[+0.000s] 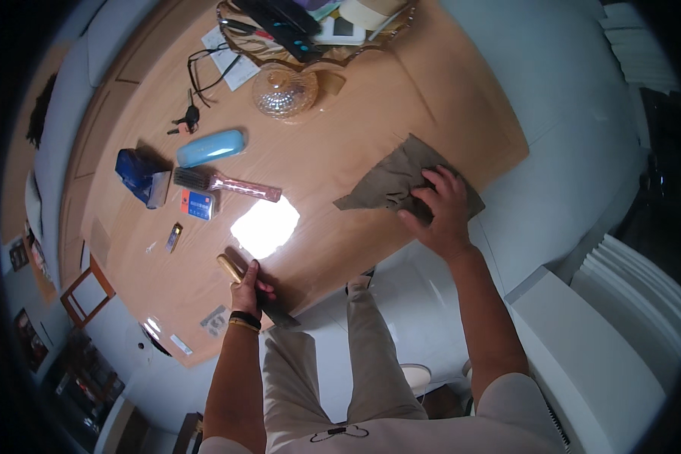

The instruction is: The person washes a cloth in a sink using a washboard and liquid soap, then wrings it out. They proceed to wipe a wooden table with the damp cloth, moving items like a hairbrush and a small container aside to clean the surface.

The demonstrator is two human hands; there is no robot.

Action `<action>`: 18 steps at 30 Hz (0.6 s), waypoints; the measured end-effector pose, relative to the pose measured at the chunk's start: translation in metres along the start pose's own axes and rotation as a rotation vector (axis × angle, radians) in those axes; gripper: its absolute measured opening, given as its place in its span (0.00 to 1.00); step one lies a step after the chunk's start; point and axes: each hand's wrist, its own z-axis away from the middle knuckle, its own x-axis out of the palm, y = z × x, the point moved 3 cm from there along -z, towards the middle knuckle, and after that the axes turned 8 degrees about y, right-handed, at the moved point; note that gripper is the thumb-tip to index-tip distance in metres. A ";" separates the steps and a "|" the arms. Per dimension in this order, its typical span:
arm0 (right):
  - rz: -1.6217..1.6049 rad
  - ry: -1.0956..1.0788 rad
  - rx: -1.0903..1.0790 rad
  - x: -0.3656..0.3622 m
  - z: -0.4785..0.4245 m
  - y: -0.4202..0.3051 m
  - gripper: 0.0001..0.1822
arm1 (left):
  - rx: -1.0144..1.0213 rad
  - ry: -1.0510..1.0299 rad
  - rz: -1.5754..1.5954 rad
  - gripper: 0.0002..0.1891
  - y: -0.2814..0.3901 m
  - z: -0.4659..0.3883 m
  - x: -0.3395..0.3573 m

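Observation:
My left hand [247, 295] is closed around a tool with a wooden handle [231, 268]. Its dark, flat end [280, 315] sticks out below the hand, over the near edge of the table. On the right part of the table lies a creased grey-brown cloth [383, 176] with uneven edges. My right hand [440, 213] is on this cloth with bent, spread fingers; whether they pinch the fabric is hard to see. One corner of the cloth reaches the table's edge beneath that hand.
The wooden table [329, 244] holds a brush [244, 187], a blue case [211, 148], a small printed box [197, 204], a blue packet [142, 176], keys [190, 116] and glasses [190, 68]. Further back stand a glass lid [284, 96] and a scalloped glass tray [340, 59] of items.

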 end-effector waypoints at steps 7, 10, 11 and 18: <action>0.203 0.418 0.245 0.023 -0.106 0.047 0.19 | -0.034 0.027 0.030 0.22 -0.002 -0.002 -0.002; 0.271 0.316 0.364 0.039 -0.132 0.081 0.19 | -0.018 0.012 0.023 0.21 -0.001 -0.002 -0.002; 0.271 0.242 0.469 0.044 -0.136 0.090 0.19 | -0.027 0.019 0.014 0.20 -0.002 -0.002 -0.002; 0.077 0.083 0.599 0.014 -0.084 0.056 0.16 | -0.051 -0.037 0.056 0.19 -0.001 -0.001 -0.003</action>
